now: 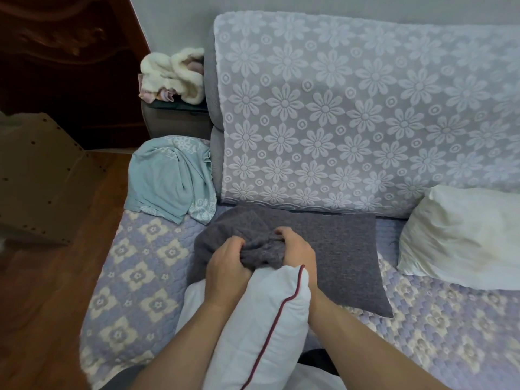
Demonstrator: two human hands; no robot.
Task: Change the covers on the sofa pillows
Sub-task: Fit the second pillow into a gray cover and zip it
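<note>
White pillow insert with dark red piping [261,327] upright in foreground, far end up between both hands, near end out of frame at bottom. Bunched grey knit cover [239,240] gathered over far end of insert, touching it; rest of cover slumped on sofa seat just beyond. Most of insert bare, only its tip under grey fabric.

Left hand [225,266] on left side of insert tip, fingers curled tight into gathered grey cover, gripping fabric. Right hand [295,246] on right side of tip, fingers likewise curled into cover edge, thumb side up, gripping fabric. Both hands close together, cover mouth bunched between them. Forearms running along both flanks of insert.

Flat grey covered cushion [346,254] lying on seat directly behind and right of hands, partly under bunched cover. Bare cream-white pillow [461,237] at right, leaning at junction of seat and backrest, well apart from hands. Crumpled pale blue-green cloth [171,175] at left end of seat, near backrest corner.

Seat under lilac quilted floral pad [135,277]; backrest under pale lace flower-pattern throw [351,114]. Fluffy cream item [174,74] on dark side unit left of sofa. Wooden floor [50,291] at left.
</note>
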